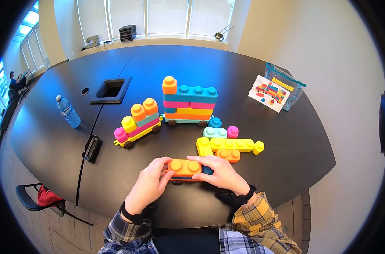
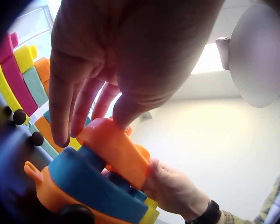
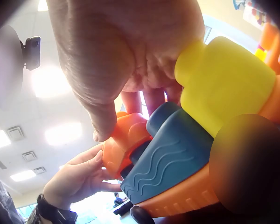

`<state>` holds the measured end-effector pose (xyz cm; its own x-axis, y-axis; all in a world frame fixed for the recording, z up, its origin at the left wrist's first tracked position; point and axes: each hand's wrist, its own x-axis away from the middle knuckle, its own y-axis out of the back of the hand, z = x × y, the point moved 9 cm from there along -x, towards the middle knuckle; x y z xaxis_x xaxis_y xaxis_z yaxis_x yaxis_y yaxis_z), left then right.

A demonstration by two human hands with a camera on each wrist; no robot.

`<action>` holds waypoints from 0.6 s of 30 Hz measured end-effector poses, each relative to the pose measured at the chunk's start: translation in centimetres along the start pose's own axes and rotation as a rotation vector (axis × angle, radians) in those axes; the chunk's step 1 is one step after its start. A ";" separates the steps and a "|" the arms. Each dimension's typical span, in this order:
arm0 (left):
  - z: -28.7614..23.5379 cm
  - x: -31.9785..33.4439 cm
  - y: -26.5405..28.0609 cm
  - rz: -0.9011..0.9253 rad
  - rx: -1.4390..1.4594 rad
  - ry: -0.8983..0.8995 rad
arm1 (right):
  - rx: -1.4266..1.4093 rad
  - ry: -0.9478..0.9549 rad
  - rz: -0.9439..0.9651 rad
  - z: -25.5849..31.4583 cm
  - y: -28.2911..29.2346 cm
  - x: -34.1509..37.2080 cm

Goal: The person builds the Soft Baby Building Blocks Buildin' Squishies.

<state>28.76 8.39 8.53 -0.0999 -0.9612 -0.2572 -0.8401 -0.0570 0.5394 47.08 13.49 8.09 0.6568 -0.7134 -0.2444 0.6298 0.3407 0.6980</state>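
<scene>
Both hands hold an orange two-stud block (image 1: 184, 167), my left hand (image 1: 150, 180) at its left end and my right hand (image 1: 220, 172) at its right end. The left wrist view shows this block tilted over a wavy blue block (image 2: 95, 184), whose studs show in the gap below. That blue block sits on an orange wheeled base (image 3: 177, 198). Beside my right hand lie a yellow block (image 1: 204, 147), a long yellow block (image 1: 232, 145) and an orange block (image 1: 228, 155). Past them are a mint block (image 1: 215, 132), a pink piece (image 1: 232, 132) and a small yellow piece (image 1: 258, 147).
Two built wagons stand beyond my hands: a yellow-based one (image 1: 139, 127) and a taller one (image 1: 189, 103). A water bottle (image 1: 68, 112) and a black case (image 1: 91, 148) are at left. A picture card (image 1: 269, 93) leans on a clear bag (image 1: 294, 95) at far right.
</scene>
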 end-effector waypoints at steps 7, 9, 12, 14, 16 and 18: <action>0.0 0.2 0.1 0.039 -0.069 -0.021 | 0.012 0.042 0.002 0.3 0.0 0.0; -0.3 0.2 0.1 0.041 -0.047 -0.027 | 0.022 0.034 0.006 0.3 0.0 0.0; 0.0 0.0 -0.1 0.037 -0.096 -0.043 | 0.067 0.030 -0.003 0.3 -0.1 0.0; 0.3 -0.1 -0.3 0.035 -0.110 -0.041 | 0.077 0.034 0.002 0.4 -0.2 0.0; 0.2 0.0 -0.3 0.038 -0.124 -0.039 | 0.085 0.035 0.004 0.4 -0.3 0.1; -0.4 0.0 -0.3 0.059 -0.225 -0.055 | 0.108 0.045 -0.005 0.6 -0.2 0.1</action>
<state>29.27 8.33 8.69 -0.1800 -0.9487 -0.2599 -0.6928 -0.0653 0.7182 46.79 12.99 8.32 0.6731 -0.6860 -0.2764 0.5864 0.2674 0.7646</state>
